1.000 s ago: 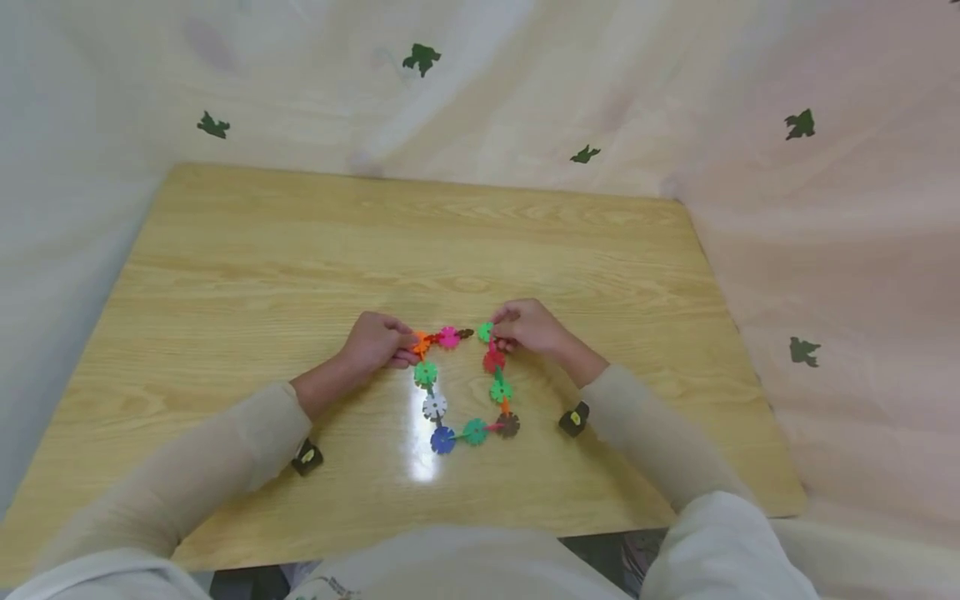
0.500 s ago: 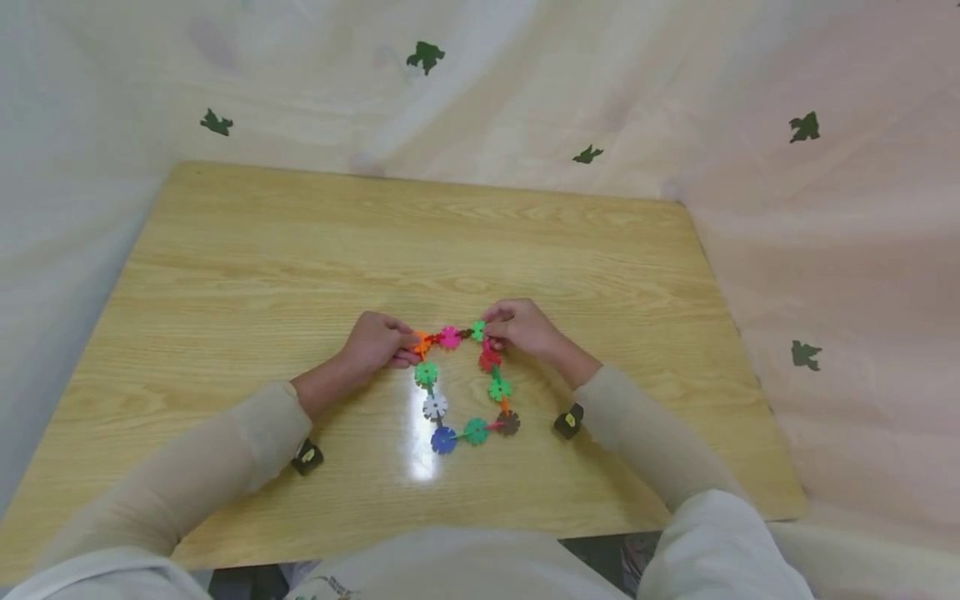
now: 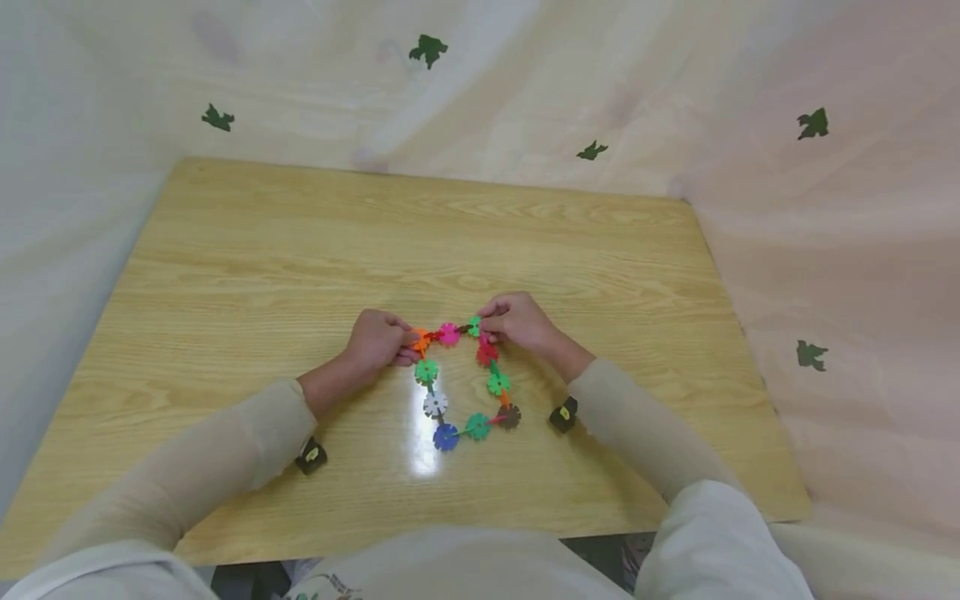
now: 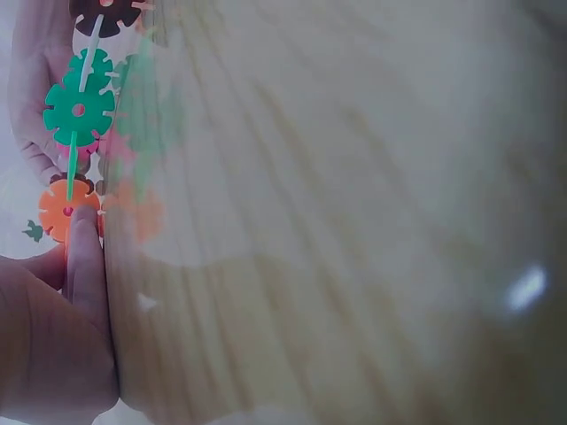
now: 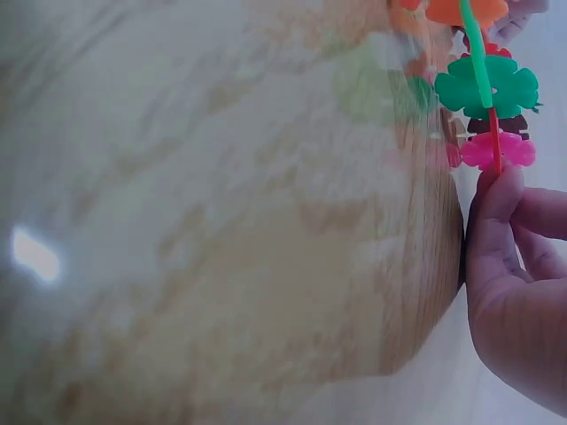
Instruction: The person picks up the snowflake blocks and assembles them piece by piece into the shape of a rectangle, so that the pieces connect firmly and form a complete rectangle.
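Observation:
Colourful plastic snowflake discs, slotted edge to edge, form a loop in the head view, among them a blue disc [image 3: 446,437], a white disc [image 3: 435,405] and a dark brown disc [image 3: 509,417]. At the loop's back left corner, my left hand [image 3: 377,340] pinches an orange disc [image 4: 66,211] between thumb and finger. My right hand [image 3: 519,320] pinches a green disc [image 3: 475,326] at the back right corner. That green disc meets a small brown disc [image 3: 463,329] beside a pink disc [image 3: 449,335]. Below the right fingers hangs a red disc [image 3: 487,355].
The wooden table [image 3: 300,242] carries the loop near its middle. Dark wrist devices [image 3: 311,457] sit under both sleeves. A pale curtain [image 3: 510,92] with green leaf shapes hangs behind and beside the table.
My right hand has moved left with the green disc, closing the gap to the brown disc. The loop's right side shifted slightly left with it. My left hand keeps its pinch on the orange disc.

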A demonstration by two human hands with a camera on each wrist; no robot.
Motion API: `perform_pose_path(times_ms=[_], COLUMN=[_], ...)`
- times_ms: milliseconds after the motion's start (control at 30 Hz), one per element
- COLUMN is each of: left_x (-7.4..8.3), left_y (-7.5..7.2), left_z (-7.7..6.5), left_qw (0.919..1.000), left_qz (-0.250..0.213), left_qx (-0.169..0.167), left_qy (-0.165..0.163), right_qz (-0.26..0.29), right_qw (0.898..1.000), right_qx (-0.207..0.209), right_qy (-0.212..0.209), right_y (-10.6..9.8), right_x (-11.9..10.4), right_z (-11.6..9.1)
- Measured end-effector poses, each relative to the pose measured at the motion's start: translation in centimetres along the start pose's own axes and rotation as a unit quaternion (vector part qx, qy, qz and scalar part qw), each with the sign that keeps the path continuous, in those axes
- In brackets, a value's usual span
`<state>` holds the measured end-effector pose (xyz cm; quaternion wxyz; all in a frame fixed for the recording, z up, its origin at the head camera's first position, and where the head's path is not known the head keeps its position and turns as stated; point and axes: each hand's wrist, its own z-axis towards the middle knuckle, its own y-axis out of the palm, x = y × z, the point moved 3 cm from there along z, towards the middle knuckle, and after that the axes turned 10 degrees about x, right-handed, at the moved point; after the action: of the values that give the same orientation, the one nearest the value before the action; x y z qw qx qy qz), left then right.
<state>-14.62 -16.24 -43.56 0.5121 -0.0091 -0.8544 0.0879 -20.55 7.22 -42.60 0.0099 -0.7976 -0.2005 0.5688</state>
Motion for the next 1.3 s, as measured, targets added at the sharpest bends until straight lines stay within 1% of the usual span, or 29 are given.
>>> perform_pose_path(times_ms=[167,333,400,467,567,633,733,867,933,1000,1033,1100,1200,1300], left_x=[0.2,0.0,0.0,-0.2,-0.7,-1.2,-2.0,-2.7,-2.9,-2.9,-3.0,-3.1,-2.8,-2.0], left_y=[-0.1,-0.7,-1.2,-1.9,-3.0,-3.4,-3.3,-2.3,-2.0,-2.1,-2.3,-2.8,-3.5,-3.3], left_z=[-0.3,-0.8,-1.1,-1.4,-2.3,-3.1,-4.7,-6.8,-7.5,-8.0,-8.0,-7.9,-7.2,-6.3], left_qw=[0.9999,0.9998,0.9998,0.9997,0.9979,0.9951,0.9896,0.9841,0.9808,0.9773,0.9761,0.9763,0.9813,0.986], left_qz=[-0.005,-0.006,0.002,0.016,0.058,0.09,0.126,0.145,0.16,0.177,0.182,0.179,0.151,0.12], left_qx=[-0.009,-0.018,-0.016,-0.014,-0.022,-0.038,-0.066,-0.1,-0.108,-0.113,-0.116,-0.119,-0.12,-0.115], left_qy=[0.001,0.003,0.009,0.014,0.017,0.016,0.018,0.022,0.027,0.029,0.028,0.021,0.004,0.004], right_qz=[-0.013,0.025,0.025,-0.001,-0.05,-0.074,-0.121,-0.19,-0.2,-0.199,-0.199,-0.191,-0.186,-0.179], right_qw=[1.0,0.999,0.998,0.998,0.996,0.995,0.991,0.981,0.979,0.98,0.979,0.98,0.978,0.977], right_qx=[0.006,0.018,0.026,0.035,0.043,0.044,0.041,0.016,-0.001,-0.02,-0.028,-0.049,-0.091,-0.114], right_qy=[-0.014,-0.034,-0.042,-0.05,-0.055,-0.053,-0.046,-0.039,-0.031,-0.024,-0.024,-0.019,-0.022,-0.025], right_y=[-0.3,-1.4,-2.0,-2.8,-3.8,-4.4,-4.9,-4.8,-4.4,-3.8,-3.5,-2.8,-2.0,-1.9], right_x=[-0.4,-0.2,0.0,0.1,0.3,0.4,0.7,0.6,0.5,0.4,0.4,0.6,1.0,0.9], right_z=[0.1,0.2,0.0,-0.3,-0.9,-1.2,-1.8,-2.9,-3.5,-4.2,-4.5,-5.2,-6.1,-6.7])
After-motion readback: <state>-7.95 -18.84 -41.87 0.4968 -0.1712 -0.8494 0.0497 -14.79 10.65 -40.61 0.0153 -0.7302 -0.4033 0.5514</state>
